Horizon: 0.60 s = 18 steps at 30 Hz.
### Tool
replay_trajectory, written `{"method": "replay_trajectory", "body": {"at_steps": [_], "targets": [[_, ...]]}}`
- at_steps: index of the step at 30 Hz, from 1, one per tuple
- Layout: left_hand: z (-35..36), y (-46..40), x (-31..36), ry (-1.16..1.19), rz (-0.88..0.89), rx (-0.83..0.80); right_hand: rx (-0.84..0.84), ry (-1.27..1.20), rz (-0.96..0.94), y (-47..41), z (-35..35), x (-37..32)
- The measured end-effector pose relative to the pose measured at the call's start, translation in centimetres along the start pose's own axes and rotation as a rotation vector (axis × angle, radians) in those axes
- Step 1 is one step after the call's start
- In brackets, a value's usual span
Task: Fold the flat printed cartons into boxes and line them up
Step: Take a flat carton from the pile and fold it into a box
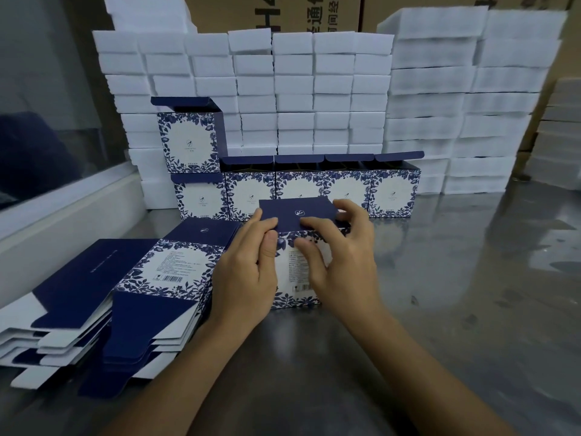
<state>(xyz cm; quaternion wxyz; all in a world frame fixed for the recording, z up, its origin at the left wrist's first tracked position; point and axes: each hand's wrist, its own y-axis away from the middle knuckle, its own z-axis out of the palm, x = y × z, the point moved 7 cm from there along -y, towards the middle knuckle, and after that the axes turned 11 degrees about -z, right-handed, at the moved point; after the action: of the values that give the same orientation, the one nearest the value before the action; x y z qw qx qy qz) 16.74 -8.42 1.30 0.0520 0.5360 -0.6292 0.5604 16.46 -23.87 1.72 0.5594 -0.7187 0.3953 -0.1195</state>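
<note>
At the centre of my view, both of my hands grip one blue-and-white floral carton (295,272) standing on the grey metal worktop (456,278). My left hand (248,275) wraps the carton's left side, thumb pressed on its front edge near the top. My right hand (339,256) lies over the right side, its fingers (349,209) curled over the dark blue lid flap (297,212), which sits nearly flat on top.

At eight o'clock, touching my left wrist, is a loose stack of flat cartons (103,303), navy flaps fanned toward me, the top one showing a barcode panel.

At twelve o'clock, just behind the carton I hold, a row of folded boxes (314,187) stands side by side with their lids open. One more box (188,143) sits on top of the row's left end, at eleven o'clock.

Behind them, from eleven to two o'clock, rises a wall of white foam blocks (314,89), with brown cardboard cases (276,14) at the very top.
</note>
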Motion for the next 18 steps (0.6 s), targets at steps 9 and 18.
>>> {"method": "replay_trajectory", "body": {"at_steps": [9, 18], "targets": [[0.1, -0.1, -0.1, -0.002, 0.001, 0.006, 0.051, -0.132, 0.044, -0.1, -0.3, 0.9], [0.2, 0.0, -0.4, 0.022, -0.03, -0.026, 0.043, -0.326, 0.198, 0.5, 0.3, 3.1]]}}
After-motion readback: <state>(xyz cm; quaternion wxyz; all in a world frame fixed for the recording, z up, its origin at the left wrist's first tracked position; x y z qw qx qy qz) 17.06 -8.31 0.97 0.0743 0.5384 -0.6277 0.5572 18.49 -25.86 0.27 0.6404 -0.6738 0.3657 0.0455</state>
